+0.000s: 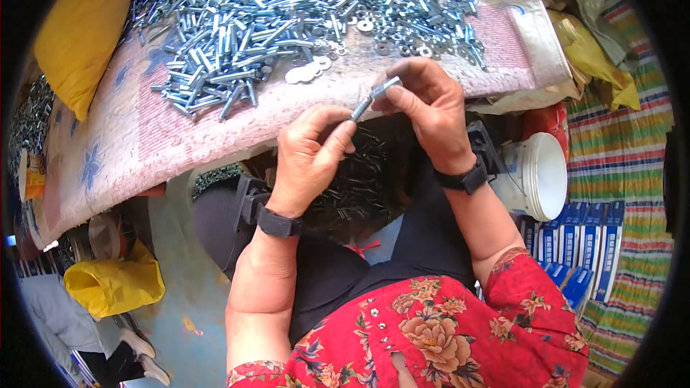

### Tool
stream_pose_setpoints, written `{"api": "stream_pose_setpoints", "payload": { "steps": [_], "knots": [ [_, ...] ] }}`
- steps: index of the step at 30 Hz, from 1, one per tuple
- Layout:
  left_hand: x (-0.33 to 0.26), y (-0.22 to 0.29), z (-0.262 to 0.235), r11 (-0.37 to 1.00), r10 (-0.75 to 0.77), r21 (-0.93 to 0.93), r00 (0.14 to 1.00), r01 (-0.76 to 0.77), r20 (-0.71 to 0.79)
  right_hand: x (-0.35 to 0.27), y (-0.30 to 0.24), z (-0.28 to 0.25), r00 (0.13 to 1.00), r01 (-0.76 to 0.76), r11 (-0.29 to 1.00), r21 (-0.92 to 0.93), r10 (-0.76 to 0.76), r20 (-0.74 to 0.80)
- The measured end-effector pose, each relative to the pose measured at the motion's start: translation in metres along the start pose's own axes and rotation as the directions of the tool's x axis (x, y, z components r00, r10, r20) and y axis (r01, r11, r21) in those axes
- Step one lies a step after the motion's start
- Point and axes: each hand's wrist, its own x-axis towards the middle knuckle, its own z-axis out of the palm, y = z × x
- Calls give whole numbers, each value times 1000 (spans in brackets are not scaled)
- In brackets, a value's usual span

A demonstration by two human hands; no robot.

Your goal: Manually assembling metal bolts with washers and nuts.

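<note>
Between my two hands is a silvery bolt, tilted up to the right, with a thicker sleeve-like part at its right end. The thumb and fingers of my left hand pinch its lower end. At the upper end, my right hand grips it between thumb and forefinger. Beyond the hands, a large heap of loose bolts lies on the cloth-covered table. Several flat washers and small nuts lie along the heap's near edge.
Below my hands, between my knees, is a dark mass of bolts. A white bucket lies tipped at the right, near blue-and-white boxes. Yellow sacks are at the left. Another person's legs show at lower left.
</note>
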Motion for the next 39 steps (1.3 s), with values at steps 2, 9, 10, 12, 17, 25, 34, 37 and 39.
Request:
{"api": "stream_pose_setpoints", "payload": {
  "steps": [2, 9, 10, 12, 17, 25, 34, 37, 39],
  "knots": [
    [-2, 0, 9, 997, 8, 78, 998, -13, 61, -11, -5, -10, 999, -39, 997, -67, 42, 33],
    [-4, -7, 25, 995, -18, 104, 991, 4, 130, -21, -2, -31, 976, -125, 896, -426, 188, 107],
    [-5, -13, 26, 993, 29, 110, 991, -44, 134, -23, 0, -28, 975, -127, 885, -448, 195, 111],
    [-5, -14, 27, 989, 72, 115, 987, -89, 141, -25, 7, -24, 986, -54, 855, -515, 129, 110],
    [-9, -16, 20, 997, 39, 60, 992, -47, 123, -13, 12, -3, 974, 152, 742, -653, -1, 225],
    [0, 0, -10, 934, -129, -353, 971, 51, -201, 59, 40, 3, 911, 409, 651, -640, -253, 325],
    [1, 0, -22, 905, -142, -425, 949, 10, -281, 70, 63, 16, 830, 558, 332, -761, -251, 499],
    [0, 1, -23, 926, -136, -376, 955, 27, -265, 63, 55, -15, 890, 452, 381, -806, -251, 381],
    [2, 1, -20, 873, -193, -485, 952, 56, -237, 59, 49, -33, 929, 351, 442, -826, -277, 246]
  ]
}}
